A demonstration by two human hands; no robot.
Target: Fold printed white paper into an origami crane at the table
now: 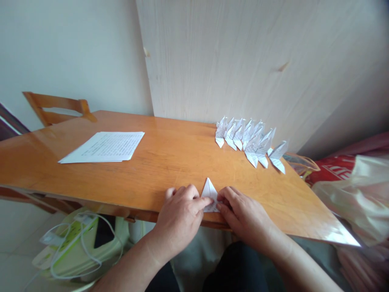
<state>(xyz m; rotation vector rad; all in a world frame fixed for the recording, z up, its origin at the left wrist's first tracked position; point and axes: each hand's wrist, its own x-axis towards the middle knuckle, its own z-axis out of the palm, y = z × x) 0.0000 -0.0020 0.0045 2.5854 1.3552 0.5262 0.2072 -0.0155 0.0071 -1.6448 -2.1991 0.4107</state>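
A small folded sheet of white paper [209, 190] lies at the table's near edge with its pointed tip facing away from me. From the left side, my left hand [181, 211] presses a finger onto it, the other fingers curled. My right hand [240, 209] has its thumb and fingers closed at the paper's right edge. The lower part of the paper is partly covered by my fingers. Beyond, toward the far right of the table, stand several folded paper pieces [254, 142] with upright points, grouped close together.
On the left of the wooden table [170, 146] lies a stack of printed sheets [106, 147]. A wooden chair [57, 101] stands behind the far left end. Below is a pale green stool-like item with white cables [82, 247]. Bags [358, 194] crowd the right side.
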